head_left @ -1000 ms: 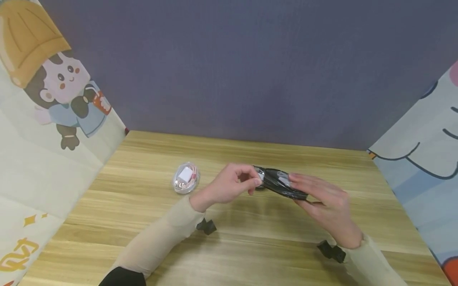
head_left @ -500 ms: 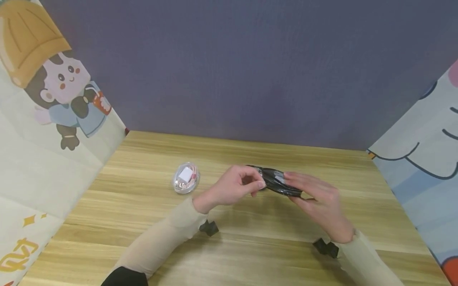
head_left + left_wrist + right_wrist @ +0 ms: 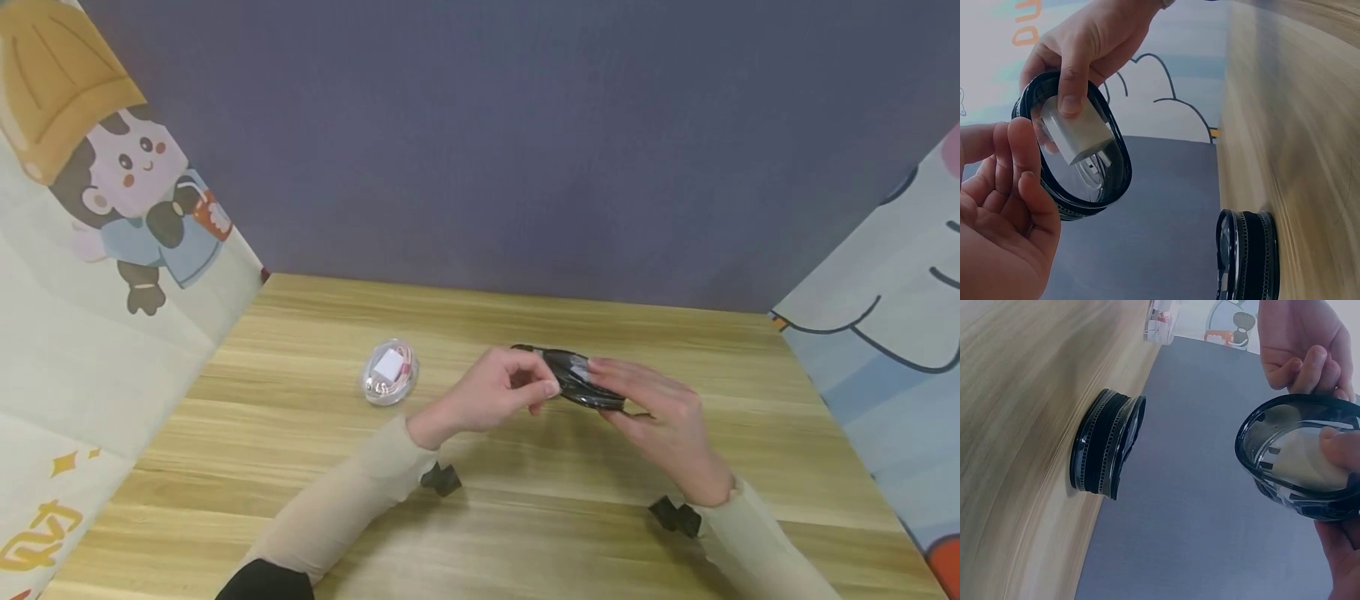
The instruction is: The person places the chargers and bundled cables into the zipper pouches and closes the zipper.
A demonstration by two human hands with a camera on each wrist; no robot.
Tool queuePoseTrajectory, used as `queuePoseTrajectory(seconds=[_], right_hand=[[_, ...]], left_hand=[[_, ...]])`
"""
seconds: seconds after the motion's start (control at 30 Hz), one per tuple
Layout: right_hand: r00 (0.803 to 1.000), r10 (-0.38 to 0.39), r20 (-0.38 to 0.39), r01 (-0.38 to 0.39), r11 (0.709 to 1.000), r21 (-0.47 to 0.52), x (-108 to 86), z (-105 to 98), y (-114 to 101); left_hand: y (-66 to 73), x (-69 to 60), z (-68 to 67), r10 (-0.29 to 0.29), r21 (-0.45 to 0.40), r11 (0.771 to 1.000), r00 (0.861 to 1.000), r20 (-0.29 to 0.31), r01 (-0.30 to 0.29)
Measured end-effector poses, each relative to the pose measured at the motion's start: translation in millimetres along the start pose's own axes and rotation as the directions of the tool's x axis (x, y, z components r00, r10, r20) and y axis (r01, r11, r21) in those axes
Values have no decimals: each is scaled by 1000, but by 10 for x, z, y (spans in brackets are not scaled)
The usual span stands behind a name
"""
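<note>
A small clear pouch with black edging (image 3: 585,392) is held up above the table, tilted. Inside it lie a white charger plug (image 3: 1079,134) and a white cable. My right hand (image 3: 667,412) grips the pouch from the right, its thumb pressing on the clear side over the plug in both wrist views. At the other end my left hand (image 3: 498,387) pinches the pouch's edge with curled fingers; what exactly lies between the fingertips is hidden. A second black-edged pouch (image 3: 1100,444) stands on the table behind, mostly covered in the head view.
On the table's left lies a clear, pale-edged pouch (image 3: 389,372) with a white plug and pinkish cable. A grey-blue panel (image 3: 480,150) rises at the wooden table's (image 3: 337,325) back edge. Printed cartoon sheets (image 3: 105,333) hang at both sides.
My right hand has moved left together with the black-edged pouch. My left hand has shifted slightly to the right, still at the pouch's edge. The pale-edged pouch stays in place.
</note>
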State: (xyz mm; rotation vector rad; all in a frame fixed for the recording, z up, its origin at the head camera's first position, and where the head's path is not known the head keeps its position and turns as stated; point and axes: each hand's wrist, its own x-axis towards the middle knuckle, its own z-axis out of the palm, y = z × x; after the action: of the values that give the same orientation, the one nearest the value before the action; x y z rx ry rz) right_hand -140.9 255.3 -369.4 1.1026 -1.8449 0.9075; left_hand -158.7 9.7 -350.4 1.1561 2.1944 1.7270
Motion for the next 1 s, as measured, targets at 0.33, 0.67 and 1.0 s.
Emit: queuePoseTrajectory(seconds=[0.33, 0.67, 1.0], right_hand=[[1000, 12, 9, -12, 1000, 2, 23, 38, -33], [977, 94, 191, -97, 995, 10, 122, -14, -68], [942, 316, 116, -337, 892, 301, 15, -2, -44]], left_hand=[[-20, -34, -68, -26, -84, 996, 1000, 1, 26], [-29, -40, -110, -28, -169, 985, 1000, 1, 28], [-14, -26, -68, -20, -315, 949, 999, -32, 9]])
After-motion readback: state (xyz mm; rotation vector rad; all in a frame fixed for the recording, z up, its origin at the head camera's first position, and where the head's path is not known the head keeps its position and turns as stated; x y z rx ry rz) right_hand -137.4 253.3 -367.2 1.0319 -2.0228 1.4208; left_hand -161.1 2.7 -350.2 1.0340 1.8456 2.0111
